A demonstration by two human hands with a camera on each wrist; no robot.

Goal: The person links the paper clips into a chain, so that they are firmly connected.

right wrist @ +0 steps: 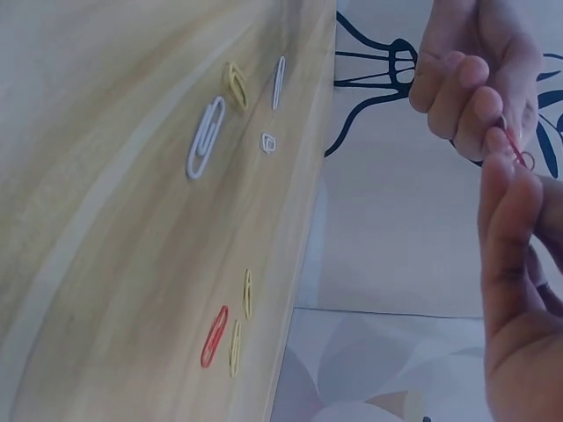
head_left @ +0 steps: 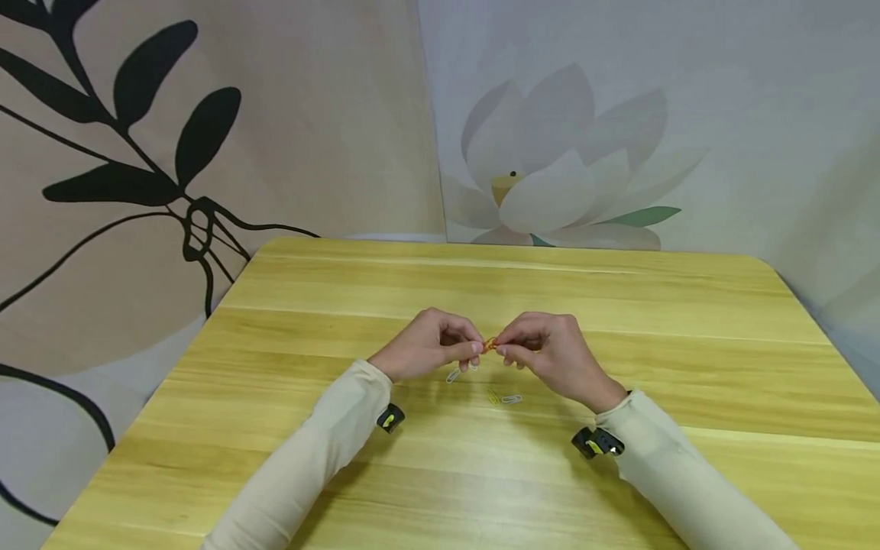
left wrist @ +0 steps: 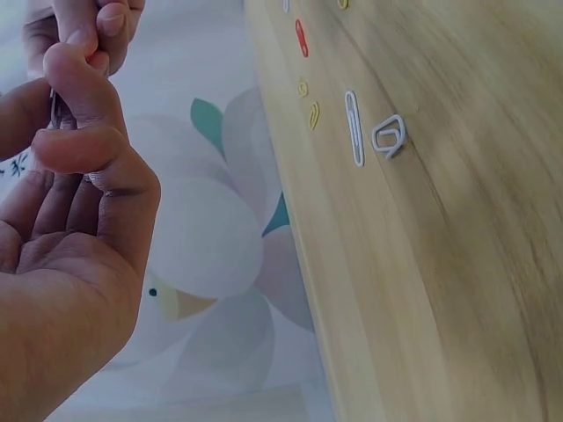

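Observation:
Above the middle of the table, the left hand (head_left: 433, 345) and the right hand (head_left: 553, 353) meet fingertip to fingertip. Between them is a small red and orange-yellow paper clip piece (head_left: 490, 345), pinched from both sides by thumb and forefinger. The right wrist view shows a red paper clip (right wrist: 515, 147) there with a loop sticking out. Fingers hide most of it, so I cannot tell whether it is one clip or two joined. In the left wrist view a thin wire (left wrist: 54, 107) shows between the left fingers.
Loose paper clips lie on the wooden table (head_left: 440, 489): a white clip (head_left: 453, 375) below the left hand, a yellow clip (head_left: 493, 396) and another white clip (head_left: 512, 399) nearer the person. The right wrist view also shows a loose red clip (right wrist: 215, 337) beside yellow ones.

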